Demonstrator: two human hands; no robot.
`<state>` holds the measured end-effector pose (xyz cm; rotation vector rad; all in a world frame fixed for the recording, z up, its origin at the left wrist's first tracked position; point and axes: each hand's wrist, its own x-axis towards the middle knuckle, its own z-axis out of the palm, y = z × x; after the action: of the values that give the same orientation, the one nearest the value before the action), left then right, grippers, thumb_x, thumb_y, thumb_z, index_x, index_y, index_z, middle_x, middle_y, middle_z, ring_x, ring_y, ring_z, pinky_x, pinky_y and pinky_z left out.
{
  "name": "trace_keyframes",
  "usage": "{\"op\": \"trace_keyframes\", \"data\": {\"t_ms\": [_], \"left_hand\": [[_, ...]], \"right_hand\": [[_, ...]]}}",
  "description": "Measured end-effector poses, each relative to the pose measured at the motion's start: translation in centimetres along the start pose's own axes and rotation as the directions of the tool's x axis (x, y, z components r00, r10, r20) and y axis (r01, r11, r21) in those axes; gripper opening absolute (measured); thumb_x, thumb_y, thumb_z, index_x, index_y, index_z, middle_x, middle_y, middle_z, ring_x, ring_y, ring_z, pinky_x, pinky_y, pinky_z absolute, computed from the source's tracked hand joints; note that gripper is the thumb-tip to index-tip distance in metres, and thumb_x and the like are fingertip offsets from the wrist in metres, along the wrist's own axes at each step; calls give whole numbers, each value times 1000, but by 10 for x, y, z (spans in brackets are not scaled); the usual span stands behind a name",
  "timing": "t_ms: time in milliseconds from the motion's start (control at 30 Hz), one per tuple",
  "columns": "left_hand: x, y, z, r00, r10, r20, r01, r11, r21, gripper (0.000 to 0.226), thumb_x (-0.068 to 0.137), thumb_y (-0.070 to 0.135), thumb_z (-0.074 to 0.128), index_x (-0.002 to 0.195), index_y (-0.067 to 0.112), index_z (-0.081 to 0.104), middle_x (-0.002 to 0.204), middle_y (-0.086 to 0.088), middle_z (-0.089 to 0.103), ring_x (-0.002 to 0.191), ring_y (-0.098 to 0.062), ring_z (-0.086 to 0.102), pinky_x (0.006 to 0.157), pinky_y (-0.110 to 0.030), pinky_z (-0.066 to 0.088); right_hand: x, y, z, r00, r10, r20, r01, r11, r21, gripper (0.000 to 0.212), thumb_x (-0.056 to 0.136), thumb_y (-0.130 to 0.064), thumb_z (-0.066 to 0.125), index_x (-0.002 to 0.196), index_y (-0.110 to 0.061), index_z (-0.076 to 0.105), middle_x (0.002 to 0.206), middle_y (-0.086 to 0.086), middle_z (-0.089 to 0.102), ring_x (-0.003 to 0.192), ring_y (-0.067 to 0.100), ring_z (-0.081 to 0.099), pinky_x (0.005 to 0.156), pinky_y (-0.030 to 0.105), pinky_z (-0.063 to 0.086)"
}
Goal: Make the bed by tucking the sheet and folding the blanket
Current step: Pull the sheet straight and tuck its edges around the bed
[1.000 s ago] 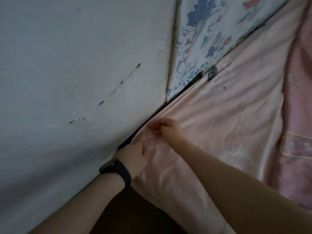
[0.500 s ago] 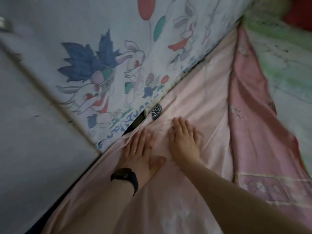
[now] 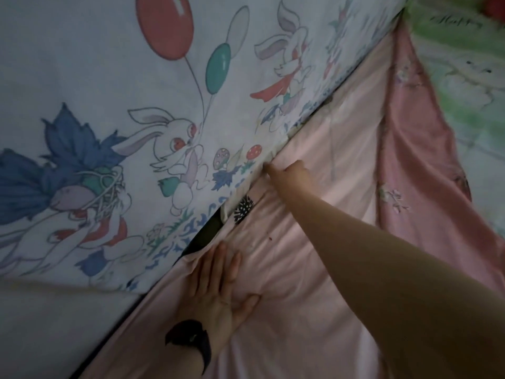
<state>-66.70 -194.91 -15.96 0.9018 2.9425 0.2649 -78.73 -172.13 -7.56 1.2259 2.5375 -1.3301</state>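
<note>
Right hand (image 3: 293, 175) farther along, fingers (image 3: 271, 168) now around the sheet (image 3: 300, 269) edge.

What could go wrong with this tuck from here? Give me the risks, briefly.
1. The sheet lies creased between the left hand, flat on it, and the right hand at its edge; tucking now may trap the creases.
2. The dark gap between the hands shows the edge loose there; it could get skipped.
3. The right hand works against the rabbit-print cloth and might drag it in.

Sheet (image 3: 300, 283): plain pale pink. Blanket (image 3: 418, 165): deeper pink, small floral sprigs. Hanging cloth (image 3: 109, 64): white, printed with rabbits, red and teal balloons, blue leaves. Wristband (image 3: 191, 337): black.
</note>
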Motion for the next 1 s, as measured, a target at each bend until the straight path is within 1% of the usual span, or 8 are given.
{"op": "trace_keyframes", "data": {"t_ms": [167,467,600,700,800,867,933,1000], "left_hand": [[1,2,-2,1000,-4,-25,5,998,58,78,88,70,9,150,24,-5,154,-11,17,140,-29,20,111,-42,15],[-3,1,1,1000,-4,2,4,999,37,78,86,72,3,148,27,-10,159,-9,6,145,-28,10,112,-43,11],[-4,3,-2,1000,0,-1,0,999,40,79,85,73,1,148,27,-14,159,-7,-3,146,-24,0,115,-42,5],[-3,5,-7,1000,10,-16,-9,998,59,79,88,70,10,151,25,-3,159,-10,6,145,-24,5,114,-42,8],[-2,16,-15,998,-31,-50,35,997,70,81,85,64,23,150,16,20,156,-13,21,144,-27,20,111,-45,16],[6,31,-24,995,-56,-85,61,997,51,77,85,59,26,146,13,31,153,-12,29,141,-28,29,109,-46,19],[23,49,-38,993,-37,-116,39,999,14,72,87,54,26,147,15,28,154,-11,26,142,-28,26,111,-46,18],[51,65,-51,994,13,-107,-20,998,-68,68,90,49,18,150,19,15,159,-7,9,147,-25,7,118,-44,9]], "right_hand": [[-11,4,6,990,-139,-37,134,983,-122,37,93,-29,48,119,-3,50,120,16,60,114,32,55,89,33,42],[-21,0,7,985,-69,-158,73,997,21,31,95,-22,44,118,-2,50,121,16,60,114,33,55,90,34,42],[-29,-14,15,972,-147,-182,203,917,344,7,88,-11,47,92,-14,52,93,13,68,85,27,66,79,39,54],[-40,-4,18,973,-225,45,177,862,475,31,82,6,43,93,-13,64,71,6,70,59,14,64,66,29,54],[-37,11,13,955,-233,-183,268,943,198,43,84,-2,41,117,-19,61,113,4,65,100,20,60,91,32,46],[-36,26,1,922,-99,-374,106,994,-1,43,89,-10,40,128,-24,51,133,4,49,122,24,45,100,36,32],[-35,47,-7,941,-54,-335,21,994,-103,37,95,-19,36,129,-24,49,138,8,43,128,29,36,104,40,25],[-36,71,-11,954,-208,-216,153,957,-246,38,96,-21,34,130,-21,50,138,10,45,127,32,37,105,40,27]]}}
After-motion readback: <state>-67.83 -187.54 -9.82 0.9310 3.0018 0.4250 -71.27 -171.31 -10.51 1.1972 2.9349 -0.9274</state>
